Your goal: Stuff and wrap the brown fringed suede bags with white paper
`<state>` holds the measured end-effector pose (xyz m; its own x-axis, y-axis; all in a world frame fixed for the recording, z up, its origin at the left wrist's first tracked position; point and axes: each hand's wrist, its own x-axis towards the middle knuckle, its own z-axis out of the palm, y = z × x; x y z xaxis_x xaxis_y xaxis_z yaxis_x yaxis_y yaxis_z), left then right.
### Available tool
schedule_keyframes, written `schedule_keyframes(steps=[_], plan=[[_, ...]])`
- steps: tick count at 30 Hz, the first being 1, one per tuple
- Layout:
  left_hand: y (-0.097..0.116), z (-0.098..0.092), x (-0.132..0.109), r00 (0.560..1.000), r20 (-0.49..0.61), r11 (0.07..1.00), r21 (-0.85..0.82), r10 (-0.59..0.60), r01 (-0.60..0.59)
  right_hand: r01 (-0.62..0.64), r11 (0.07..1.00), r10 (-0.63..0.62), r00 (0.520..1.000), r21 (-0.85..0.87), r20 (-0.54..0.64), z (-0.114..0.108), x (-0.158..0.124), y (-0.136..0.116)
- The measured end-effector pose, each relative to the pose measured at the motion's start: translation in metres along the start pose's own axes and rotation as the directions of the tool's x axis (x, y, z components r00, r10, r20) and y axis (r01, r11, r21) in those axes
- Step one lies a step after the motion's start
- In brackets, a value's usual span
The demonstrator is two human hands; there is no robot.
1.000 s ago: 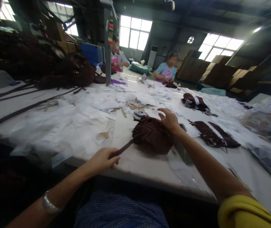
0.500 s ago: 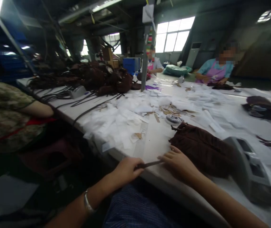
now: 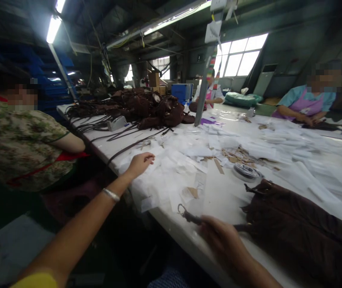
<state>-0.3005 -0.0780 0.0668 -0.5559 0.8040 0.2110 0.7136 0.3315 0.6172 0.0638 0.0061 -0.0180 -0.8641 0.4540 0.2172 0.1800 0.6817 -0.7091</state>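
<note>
My right hand [image 3: 219, 236], at the front edge of the table, is closed around a dark brown strap [image 3: 191, 217]. A curved metal hook or ring [image 3: 181, 208] sticks out at the strap's free end. On its other side, the strap runs toward a dark brown bag-like leather piece [image 3: 297, 228] lying on the right. My left hand [image 3: 141, 163] is stretched out over thin white sheets [image 3: 165, 168], apart from the strap. Its fingers are loosely bent and partly apart, and nothing shows in them.
A long dark strap [image 3: 129, 147] leads to a pile of brown bags [image 3: 155, 108] at the back left. A tape roll [image 3: 247, 171] lies near cardboard scraps [image 3: 237, 155]. A metal post [image 3: 201, 100] stands at mid-table. One co-worker [image 3: 23, 140] sits close on the left; others are across the table.
My left hand has let go of the strap and moved left and forward over the white sheets. My right hand now grips the strap, its hook end showing. The view has shifted left.
</note>
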Motion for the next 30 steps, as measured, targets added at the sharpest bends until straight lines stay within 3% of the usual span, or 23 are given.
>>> schedule_keyframes(steps=[3, 6, 11, 16, 20, 25, 28, 30], plan=[[-0.036, -0.006, 0.066, 0.991, -0.082, 0.985, 0.128, -0.109, 0.119, -0.06, 0.988, 0.071, 0.995, 0.144, -0.068, 0.005, 0.003, 0.012], [-0.061, 0.008, 0.106, 0.978, -0.075, 0.95, 0.233, -0.195, 0.208, -0.096, 0.976, 0.111, 0.992, 0.196, -0.065, 0.001, 0.006, 0.021], [-0.087, 0.029, 0.13, 0.956, -0.014, 0.903, 0.324, -0.293, 0.282, -0.064, 0.968, 0.07, 0.997, 0.243, -0.018, -0.002, 0.006, 0.025], [-0.094, 0.016, 0.136, 0.963, -0.034, 0.919, 0.291, -0.268, 0.266, -0.149, 0.957, 0.155, 0.988, 0.248, -0.005, 0.001, 0.007, 0.023], [-0.084, -0.004, 0.136, 0.952, -0.209, 0.946, 0.188, -0.225, 0.265, -0.162, 0.959, 0.166, 0.986, 0.234, 0.002, 0.002, 0.006, 0.023], [-0.048, -0.033, 0.124, 0.864, -0.454, 0.973, -0.035, -0.22, 0.23, -0.143, 0.951, 0.157, 0.987, 0.275, -0.028, -0.002, 0.008, 0.02], [-0.014, -0.04, 0.097, 0.845, -0.48, 0.966, -0.216, -0.234, 0.145, -0.119, 0.938, 0.161, 0.981, 0.325, -0.106, -0.007, 0.009, 0.014], [0.009, -0.031, 0.061, 0.883, -0.408, 0.939, -0.331, -0.231, 0.093, -0.084, 0.919, 0.156, 0.975, 0.385, -0.16, -0.009, 0.009, 0.011]])
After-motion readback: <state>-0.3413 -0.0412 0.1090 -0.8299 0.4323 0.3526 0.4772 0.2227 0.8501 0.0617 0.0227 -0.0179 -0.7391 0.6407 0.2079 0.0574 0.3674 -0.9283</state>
